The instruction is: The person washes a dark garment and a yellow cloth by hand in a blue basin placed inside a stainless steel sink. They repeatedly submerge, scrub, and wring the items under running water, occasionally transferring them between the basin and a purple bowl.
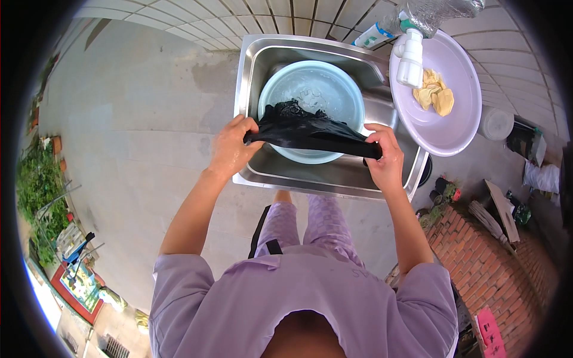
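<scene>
A wet black garment (309,132) is stretched sideways between my two hands. My left hand (235,143) pinches one end of its band, and my right hand (384,154) grips the other end. The band spans above the near part of a light blue plastic basin (313,71), while the rest of the cloth hangs down into it. Water with some foam shows in the basin. The basin stands in a stainless steel sink (291,181). How much cloth lies under the water I cannot tell.
A lilac basin (463,89) holding crumpled yellowish cloth or gloves (433,94) overhangs the sink's right side. A white plastic tap or pipe fitting (409,62) juts over it. Behind the sink rises a tiled wall (304,15). Red brickwork (470,250) and a broom (488,219) are at the right.
</scene>
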Demonstrator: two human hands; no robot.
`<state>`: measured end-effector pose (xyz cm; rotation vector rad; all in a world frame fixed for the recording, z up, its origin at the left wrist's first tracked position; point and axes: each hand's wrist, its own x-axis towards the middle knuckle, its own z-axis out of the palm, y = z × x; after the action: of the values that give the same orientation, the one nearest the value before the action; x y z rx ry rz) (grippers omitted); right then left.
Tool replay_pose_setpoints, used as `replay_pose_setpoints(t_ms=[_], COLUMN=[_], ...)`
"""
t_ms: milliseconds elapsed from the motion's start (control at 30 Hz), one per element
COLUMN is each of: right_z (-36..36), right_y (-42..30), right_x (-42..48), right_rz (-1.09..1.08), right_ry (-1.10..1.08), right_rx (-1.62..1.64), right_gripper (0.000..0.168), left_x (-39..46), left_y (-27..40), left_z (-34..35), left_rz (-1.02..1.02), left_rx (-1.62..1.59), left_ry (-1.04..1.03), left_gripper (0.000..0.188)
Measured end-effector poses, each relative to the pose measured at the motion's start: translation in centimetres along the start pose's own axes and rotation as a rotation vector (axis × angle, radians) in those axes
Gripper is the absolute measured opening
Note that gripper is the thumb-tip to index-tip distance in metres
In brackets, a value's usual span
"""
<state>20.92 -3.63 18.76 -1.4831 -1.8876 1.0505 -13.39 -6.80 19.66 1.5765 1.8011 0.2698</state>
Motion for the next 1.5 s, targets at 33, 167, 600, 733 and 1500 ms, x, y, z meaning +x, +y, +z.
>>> replay_pose_setpoints(t_ms=[33,167,600,733,1500], right_z=[-0.2,4.7,15.5,16.4,19.0], right_y=[-0.2,1.6,-3.9,-5.1,11.4], right_x=[-0.3,-1.6,0.1,0.2,13.4], right_rz=[-0.005,0.246,0.236,0.133,0.303], right_ry=[0.107,0.098,0.138,0.193,-0.452], right_rx=[0.092,0.688,0.428,-0.013,-0.609], right_gripper=[0.031,0.049,0.029,0.029,0.05], left_x=[0.0,0.2,6.4,9.0,11.8], left_y=[0.6,0.9,-0.8,0.9,-5.4], left_z=[-0.4,4.2,13.6,13.3,17.2], left_rz=[0.005,0.077,-0.703,-0.604,-0.794], left_rx=[-0.148,-0.686,-1.823,-1.828,-1.203], left_ry=[0.101,0.401,-0.364,-0.547,-0.022], left_gripper=[0.024,0.028,0.078,0.057,0.088])
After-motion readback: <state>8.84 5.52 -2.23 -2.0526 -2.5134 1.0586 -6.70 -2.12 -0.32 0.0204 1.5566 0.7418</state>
